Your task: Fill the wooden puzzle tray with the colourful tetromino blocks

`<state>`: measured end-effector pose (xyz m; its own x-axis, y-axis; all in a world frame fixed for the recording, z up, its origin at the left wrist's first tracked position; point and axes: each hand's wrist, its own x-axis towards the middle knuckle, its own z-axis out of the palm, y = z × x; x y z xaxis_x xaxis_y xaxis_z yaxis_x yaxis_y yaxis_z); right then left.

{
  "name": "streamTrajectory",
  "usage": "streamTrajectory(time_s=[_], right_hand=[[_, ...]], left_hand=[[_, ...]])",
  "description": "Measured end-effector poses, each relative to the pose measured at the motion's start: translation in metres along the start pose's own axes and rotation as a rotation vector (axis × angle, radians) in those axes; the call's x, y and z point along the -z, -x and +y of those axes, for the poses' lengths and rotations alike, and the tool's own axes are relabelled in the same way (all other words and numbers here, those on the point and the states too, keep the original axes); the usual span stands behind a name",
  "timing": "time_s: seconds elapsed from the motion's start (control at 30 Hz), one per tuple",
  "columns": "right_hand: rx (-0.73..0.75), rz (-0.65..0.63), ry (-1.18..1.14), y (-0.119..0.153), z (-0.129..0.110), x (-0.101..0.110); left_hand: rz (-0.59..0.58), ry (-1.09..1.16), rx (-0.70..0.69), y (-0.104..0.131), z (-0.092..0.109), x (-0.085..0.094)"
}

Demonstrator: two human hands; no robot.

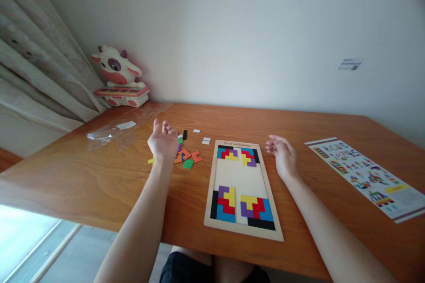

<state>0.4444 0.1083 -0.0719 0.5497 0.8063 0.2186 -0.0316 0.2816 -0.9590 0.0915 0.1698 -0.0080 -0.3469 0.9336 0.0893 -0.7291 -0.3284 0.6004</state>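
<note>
A wooden puzzle board (241,176) lies on the table between my hands. Coloured pieces in black, blue, red, yellow and purple fill its corners, while its middle is bare. My left hand (163,142) is raised near a pile of loose pieces, its palm turned up and its fingers loosely bent, with nothing in it. Beside it are an orange piece (196,156) and a green piece (188,164); the hand hides part of the pile. To the right of the board is my right hand (282,155), fingers half curled and apart, with no object visible in it.
A printed pattern sheet (368,174) lies on the right of the table (285,119). Several small white pieces (206,140) sit left of the board's top. At the back left are clear plastic wrapping (102,135) and a cow toy keyboard (121,92) beside a curtain.
</note>
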Motion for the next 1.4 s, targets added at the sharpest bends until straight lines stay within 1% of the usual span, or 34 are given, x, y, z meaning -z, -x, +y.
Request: streamTrajectory(time_s=[0.07,0.17,0.23,0.27,0.3,0.33,0.37,0.4,0.43,0.47,0.5,0.53,0.6,0.67,0.73,0.8,0.9,0.97,1.03,1.13,1.2,1.3,1.33,1.4], right_hand=[[0.010,0.034,-0.026,-0.001,0.000,0.001],[0.056,0.072,0.018,-0.001,0.001,0.002],[0.094,0.084,0.050,0.000,0.001,0.003],[0.112,0.086,0.056,0.001,0.000,0.003],[0.126,0.087,0.055,0.001,-0.001,0.002],[0.134,0.088,0.050,0.002,-0.001,0.002],[0.138,0.089,0.044,0.002,-0.002,0.002],[0.139,0.091,0.041,0.002,-0.003,0.001],[0.140,0.092,0.040,0.002,-0.004,0.001],[0.141,0.095,0.039,0.001,-0.004,0.000],[0.141,0.097,0.040,0.001,-0.004,0.000],[0.140,0.098,0.042,0.000,-0.004,0.000],[0.136,0.098,0.050,0.000,-0.003,-0.001],[0.131,0.098,0.060,-0.001,-0.003,-0.001],[0.128,0.099,0.066,-0.001,-0.002,0.000],[0.127,0.098,0.069,-0.001,-0.002,0.000],[0.125,0.092,0.065,-0.001,-0.001,0.001],[0.122,0.087,0.060,-0.001,-0.001,0.001],[0.121,0.084,0.051,0.000,0.000,0.002],[0.121,0.081,0.038,0.000,0.000,0.001],[0.100,0.086,0.009,-0.001,0.000,0.000],[0.024,0.150,-0.038,-0.002,0.000,-0.001],[0.000,0.180,-0.044,-0.003,0.001,-0.001],[-0.026,0.231,-0.036,-0.005,0.003,0.000]], left_hand=[[-0.038,-0.038,0.001,0.000,0.004,0.004],[-0.083,-0.129,-0.023,0.003,0.008,0.003],[-0.067,-0.244,-0.075,0.004,0.010,-0.001],[-0.042,-0.359,-0.123,0.004,0.012,-0.002],[-0.016,-0.531,-0.189,0.005,0.013,-0.004],[0.005,-0.758,-0.264,0.006,0.015,-0.005],[0.003,-1.033,-0.343,0.007,0.016,-0.006],[-0.034,-1.329,-0.396,0.009,0.018,-0.006],[-0.096,-1.609,-0.411,0.011,0.019,-0.006],[-0.160,-1.842,-0.392,0.013,0.021,-0.006],[-0.204,-2.014,-0.359,0.015,0.022,-0.006],[-0.224,-2.133,-0.320,0.017,0.023,-0.005],[-0.240,-2.283,-0.215,0.018,0.025,-0.005],[-0.285,-2.377,-0.091,0.019,0.025,-0.005],[-0.342,-2.426,-0.003,0.020,0.024,-0.006],[-0.374,-2.438,0.026,0.021,0.023,-0.008],[-0.391,-2.440,0.034,0.024,0.021,-0.010],[-0.397,-2.427,0.024,0.023,0.021,-0.010],[-0.364,-2.394,-0.002,0.020,0.022,-0.008],[-0.275,-2.332,-0.125,0.015,0.024,-0.002],[-0.260,-2.301,-0.210,0.012,0.024,0.002],[-0.278,-2.275,-0.249,0.010,0.020,0.009],[-0.260,-2.270,-0.247,0.009,0.020,0.012],[-0.180,-2.260,-0.235,0.005,0.023,0.019]])
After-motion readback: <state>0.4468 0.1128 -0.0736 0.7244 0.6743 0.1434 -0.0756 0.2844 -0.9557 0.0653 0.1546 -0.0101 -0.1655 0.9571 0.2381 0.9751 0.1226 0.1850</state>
